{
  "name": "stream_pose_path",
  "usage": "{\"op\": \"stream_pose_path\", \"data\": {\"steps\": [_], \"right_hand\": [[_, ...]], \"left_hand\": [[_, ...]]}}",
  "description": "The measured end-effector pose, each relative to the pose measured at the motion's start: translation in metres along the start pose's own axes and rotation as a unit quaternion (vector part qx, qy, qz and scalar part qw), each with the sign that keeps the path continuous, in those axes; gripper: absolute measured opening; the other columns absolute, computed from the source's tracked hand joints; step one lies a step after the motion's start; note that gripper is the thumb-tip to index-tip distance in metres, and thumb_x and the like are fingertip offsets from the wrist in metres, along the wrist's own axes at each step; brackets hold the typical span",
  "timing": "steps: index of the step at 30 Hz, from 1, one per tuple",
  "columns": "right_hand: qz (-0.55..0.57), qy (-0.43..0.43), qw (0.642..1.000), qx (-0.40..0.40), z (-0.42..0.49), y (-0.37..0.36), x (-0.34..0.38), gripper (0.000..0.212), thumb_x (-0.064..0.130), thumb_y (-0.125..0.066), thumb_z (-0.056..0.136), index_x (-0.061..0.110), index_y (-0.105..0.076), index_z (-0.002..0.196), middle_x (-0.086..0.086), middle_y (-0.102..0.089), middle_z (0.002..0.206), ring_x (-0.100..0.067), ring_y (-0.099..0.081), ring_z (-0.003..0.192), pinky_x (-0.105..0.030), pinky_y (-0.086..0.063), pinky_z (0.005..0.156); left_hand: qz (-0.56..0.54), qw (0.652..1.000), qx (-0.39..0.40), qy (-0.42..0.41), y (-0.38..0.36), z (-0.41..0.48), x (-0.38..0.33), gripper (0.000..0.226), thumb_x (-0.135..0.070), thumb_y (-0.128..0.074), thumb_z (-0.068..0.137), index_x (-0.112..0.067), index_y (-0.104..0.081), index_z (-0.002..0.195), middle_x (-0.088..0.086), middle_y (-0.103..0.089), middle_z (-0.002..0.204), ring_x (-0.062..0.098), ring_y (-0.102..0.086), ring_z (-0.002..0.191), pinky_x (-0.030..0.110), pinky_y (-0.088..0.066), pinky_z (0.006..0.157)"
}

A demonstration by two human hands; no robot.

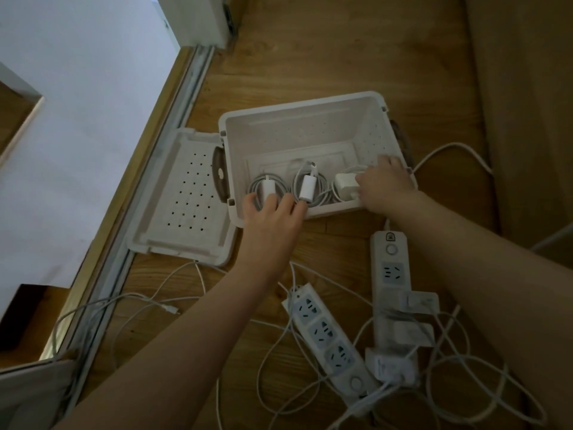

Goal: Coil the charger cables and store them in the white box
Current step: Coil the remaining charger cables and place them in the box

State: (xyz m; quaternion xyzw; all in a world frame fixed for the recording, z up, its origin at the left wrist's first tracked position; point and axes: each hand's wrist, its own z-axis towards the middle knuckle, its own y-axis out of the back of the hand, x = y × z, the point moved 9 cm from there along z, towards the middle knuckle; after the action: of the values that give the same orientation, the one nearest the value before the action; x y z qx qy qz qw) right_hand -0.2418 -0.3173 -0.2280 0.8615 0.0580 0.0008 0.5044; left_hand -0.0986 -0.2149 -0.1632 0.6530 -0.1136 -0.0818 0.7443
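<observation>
While both arms reach forward over the floor (310, 57), the white box (294, 128) sits open in the middle of the shot with its lid (186, 193) lying flat right beside it on the left, inside facing up. Three coiled chargers are lined up along the near wall of the box bottom: left charger (266, 186), middle charger (307, 187) and right charger (344, 183), each a white plug sitting on its own loop of cable, pretty much touching side by side.

Left hand (273, 218) comes over the near rim with fingers spread and fairly straight, not grabbing anything, fingertips just resting on the left charger's coil and at the edge of the middle one. Right hand (387, 184) is in the right end of the box, curled around the right charger, thumb on the square plug and fingers over the far side of it.

Closer to the camera, two power strips lie on the floor: left strip (325, 333) at an angle, right strip (392, 268) more upright in frame with a couple of plugs (418, 302) in it. Loose cables (155, 301) are tangled all around them and run off toward the window track on the left
</observation>
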Motion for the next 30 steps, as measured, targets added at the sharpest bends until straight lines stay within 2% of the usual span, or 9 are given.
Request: {"op": "stream_pose_path", "data": {"steps": [4, 9, 13, 15, 18, 22, 25, 28, 30], "right_hand": [[0.038, 0.042, 0.997, -0.057, -0.020, 0.015, 0.006, 0.029, 0.016, -0.040, 0.096, 0.013, -0.052, 0.122, -0.014, -0.052, 0.124, -0.030, -0.046, 0.115, -0.040, -0.036, 0.095], [0.235, 0.069, 0.955, -0.168, -0.056, 0.037, 0.002, 0.034, 0.006, -0.038, 0.098, 0.006, -0.043, 0.132, -0.012, -0.042, 0.135, -0.026, -0.038, 0.125, -0.034, -0.031, 0.103], [0.309, 0.078, 0.915, -0.247, -0.110, 0.052, -0.001, 0.024, 0.011, -0.041, 0.098, 0.015, -0.047, 0.121, -0.004, -0.053, 0.117, -0.020, -0.057, 0.094, -0.035, -0.049, 0.074], [0.285, 0.088, 0.933, -0.203, -0.128, 0.038, -0.003, 0.014, 0.020, -0.039, 0.100, 0.017, -0.049, 0.108, -0.003, -0.058, 0.100, -0.019, -0.057, 0.077, -0.035, -0.046, 0.062], [0.140, 0.075, 0.986, -0.047, -0.141, -0.011, -0.010, 0.026, 0.032, -0.037, 0.099, 0.013, -0.053, 0.107, -0.008, -0.056, 0.107, -0.023, -0.056, 0.090, -0.032, -0.043, 0.069], [0.130, -0.035, 0.975, 0.177, -0.155, -0.066, -0.036, 0.042, 0.046, -0.046, 0.094, 0.011, -0.055, 0.116, -0.009, -0.059, 0.110, -0.021, -0.057, 0.088, -0.025, -0.045, 0.061], [0.135, -0.062, 0.964, 0.221, -0.152, -0.075, -0.038, 0.051, 0.043, -0.050, 0.092, 0.010, -0.048, 0.131, -0.011, -0.056, 0.126, -0.023, -0.057, 0.105, -0.027, -0.048, 0.077], [0.088, -0.051, 0.959, 0.265, -0.146, -0.082, -0.027, 0.049, 0.035, -0.043, 0.096, 0.009, -0.039, 0.137, -0.012, -0.049, 0.132, -0.025, -0.051, 0.117, -0.032, -0.045, 0.096], [0.065, -0.032, 0.955, 0.287, -0.142, -0.089, -0.021, 0.051, 0.037, -0.039, 0.095, 0.012, -0.036, 0.140, -0.012, -0.047, 0.134, -0.027, -0.049, 0.118, -0.035, -0.043, 0.099]], "left_hand": [[0.007, 1.000, 0.009, 0.005, 0.000, 0.003, 0.002, 0.043, 0.003, -0.070, 0.061, -0.011, -0.065, 0.101, 0.007, -0.064, 0.088, 0.030, -0.061, 0.081, 0.056, -0.046, 0.087], [-0.007, 1.000, 0.008, 0.028, 0.007, 0.009, 0.000, 0.045, 0.007, -0.071, 0.060, -0.011, -0.065, 0.101, 0.009, -0.063, 0.091, 0.032, -0.060, 0.084, 0.058, -0.044, 0.087], [-0.073, 0.997, -0.013, 0.030, 0.012, -0.008, -0.022, 0.043, 0.005, -0.067, 0.061, -0.012, -0.064, 0.100, 0.008, -0.061, 0.096, 0.029, -0.059, 0.087, 0.047, -0.045, 0.081], [-0.120, 0.993, 0.022, 0.004, 0.006, -0.024, -0.042, 0.039, 0.001, -0.066, 0.067, -0.015, -0.060, 0.103, 0.005, -0.058, 0.099, 0.027, -0.057, 0.090, 0.041, -0.041, 0.079], [-0.162, 0.972, 0.171, -0.020, -0.023, -0.051, -0.069, 0.037, -0.013, -0.050, 0.089, -0.022, -0.046, 0.125, -0.002, -0.046, 0.123, 0.020, -0.043, 0.116, 0.037, -0.029, 0.094], [-0.203, 0.951, 0.231, -0.019, -0.045, -0.066, -0.094, 0.036, -0.027, -0.037, 0.098, -0.024, -0.038, 0.134, -0.004, -0.042, 0.137, 0.019, -0.037, 0.126, 0.041, -0.027, 0.102], [-0.241, 0.934, 0.263, -0.033, -0.060, -0.060, -0.111, 0.047, -0.033, -0.040, 0.097, -0.027, -0.030, 0.143, -0.005, -0.035, 0.147, 0.019, -0.029, 0.135, 0.045, -0.023, 0.108], [-0.257, 0.910, 0.315, -0.080, -0.075, -0.051, -0.127, 0.068, -0.036, -0.052, 0.090, -0.031, -0.017, 0.149, -0.006, -0.013, 0.158, 0.019, -0.010, 0.144, 0.050, -0.010, 0.113], [-0.246, 0.904, 0.333, -0.104, -0.085, -0.045, -0.132, 0.074, -0.039, -0.055, 0.088, -0.032, -0.014, 0.150, -0.007, -0.006, 0.159, 0.019, -0.004, 0.146, 0.050, -0.005, 0.114]]}}
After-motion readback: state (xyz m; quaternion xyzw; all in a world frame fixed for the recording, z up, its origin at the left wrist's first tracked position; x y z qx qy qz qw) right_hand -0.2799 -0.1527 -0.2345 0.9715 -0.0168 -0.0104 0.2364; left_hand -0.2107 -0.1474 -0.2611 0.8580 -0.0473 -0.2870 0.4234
